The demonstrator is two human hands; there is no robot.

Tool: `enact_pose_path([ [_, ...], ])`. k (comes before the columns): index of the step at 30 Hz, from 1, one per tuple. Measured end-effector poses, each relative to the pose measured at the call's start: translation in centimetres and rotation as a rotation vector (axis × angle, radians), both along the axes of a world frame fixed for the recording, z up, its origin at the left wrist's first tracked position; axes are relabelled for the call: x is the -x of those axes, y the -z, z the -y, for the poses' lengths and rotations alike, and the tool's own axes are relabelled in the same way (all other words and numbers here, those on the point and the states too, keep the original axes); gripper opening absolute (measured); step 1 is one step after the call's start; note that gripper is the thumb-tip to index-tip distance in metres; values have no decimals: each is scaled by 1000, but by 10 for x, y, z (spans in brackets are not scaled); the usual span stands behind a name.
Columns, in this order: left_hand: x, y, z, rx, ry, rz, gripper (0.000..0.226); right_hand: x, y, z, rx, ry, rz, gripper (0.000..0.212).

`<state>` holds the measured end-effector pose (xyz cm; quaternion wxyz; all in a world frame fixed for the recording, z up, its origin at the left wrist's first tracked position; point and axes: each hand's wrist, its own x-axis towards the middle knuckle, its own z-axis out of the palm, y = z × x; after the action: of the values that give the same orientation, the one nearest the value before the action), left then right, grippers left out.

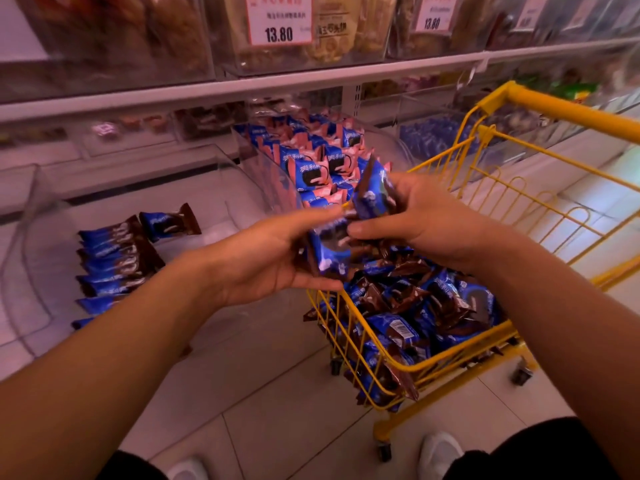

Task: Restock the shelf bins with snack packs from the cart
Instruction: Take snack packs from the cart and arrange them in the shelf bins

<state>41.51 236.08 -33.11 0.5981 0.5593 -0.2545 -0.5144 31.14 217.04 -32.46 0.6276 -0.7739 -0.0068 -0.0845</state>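
The clear left bin [41,216] is open on top, and most of its floor is bare; a row of blue-and-brown packs [114,268] fills only its left part, with one loose pack [169,221] behind the row. Its clear right wall [266,188] stands between it and the neighbouring bin of pink-and-blue packs [322,164], which is packed nearly full. The shelf edge [242,86] overhangs both bins at the back. The yellow cart [381,362] stands just beside the bins on the right, its basket open above a heap of packs [415,306]; its handle bar [571,110] crosses the far right. Both hands meet above the cart's near-left corner.
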Motion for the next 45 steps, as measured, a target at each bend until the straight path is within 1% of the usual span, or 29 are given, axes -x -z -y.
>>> enact_pose_path([
  [2,1,1,-1,28,-23,42,52,-5,0,-7,49,105,69,37],
  [4,4,-1,-2,30,-80,78,52,-6,-4,-10,179,223,161,32],
  [6,5,-2,-2,33,-174,188,56,-3,-10,-10,229,299,248,19],
  [7,5,-4,-3,39,-238,256,60,-2,-14,-9,225,307,257,12],
  [8,3,-5,-4,52,-310,317,64,-1,-16,-7,217,320,222,22],
  [9,0,-7,-5,63,-380,362,66,0,-18,-6,188,328,142,35],
  [10,-3,-8,-6,70,-434,397,64,-2,-20,-6,119,301,56,41],
  [12,-8,-9,-10,81,-481,435,50,-5,-20,-12,-37,204,-68,36],
  [13,-9,-8,-11,94,-481,426,44,-6,-19,-16,-43,154,-78,31],
  [14,-8,-8,-11,106,-471,406,39,-6,-17,-17,16,100,-46,24],
  [16,-7,-7,-12,120,-438,351,36,-3,-13,-20,160,14,95,16],
  [18,-5,-7,-14,152,-378,260,35,-1,-12,-19,156,-3,192,20],
  [20,-5,-7,-18,204,-326,157,30,-1,-12,-18,119,16,203,29],
  [21,-5,-7,-20,225,-312,123,28,-1,-12,-19,135,20,193,34],
  [23,-5,-7,-22,251,-309,121,28,-1,-13,-23,196,17,186,40],
  [25,-6,-8,-22,261,-334,162,26,-1,-15,-29,297,39,215,38],
  [27,-7,-11,-25,243,-340,239,27,-2,-19,-33,436,114,273,37],
  [29,-8,-13,-32,206,-306,389,23,-4,-24,-37,521,192,321,42],
  [30,-9,-13,-37,198,-286,470,22,-6,-27,-40,510,188,317,49],
  [31,-9,-13,-40,196,-280,530,21,-9,-31,-44,446,135,283,59],
  [33,-8,-16,-48,205,-331,592,20,-16,-37,-56,275,-42,174,79],
  [34,-10,-16,-54,206,-376,614,24,-21,-39,-62,246,-111,129,82],
  [35,-12,-17,-61,209,-407,638,30,-26,-41,-69,253,-152,93,81],
  [37,-16,-18,-79,201,-404,698,42,-37,-48,-86,280,-200,38,69],
  [39,-20,-18,-99,154,-404,772,45,-50,-54,-105,323,-257,-4,54],
  [41,-24,-19,-118,63,-401,821,45,-68,-55,-122,392,-319,-68,43],
  [42,-27,-18,-127,5,-407,894,49,-79,-54,-130,431,-340,-105,37],
  [43,-31,-18,-137,-59,-431,1018,55,-91,-53,-136,474,-348,-140,33],
  [45,-47,-20,-160,-204,-569,1310,67,-118,-50,-146,582,-340,-191,31],
])
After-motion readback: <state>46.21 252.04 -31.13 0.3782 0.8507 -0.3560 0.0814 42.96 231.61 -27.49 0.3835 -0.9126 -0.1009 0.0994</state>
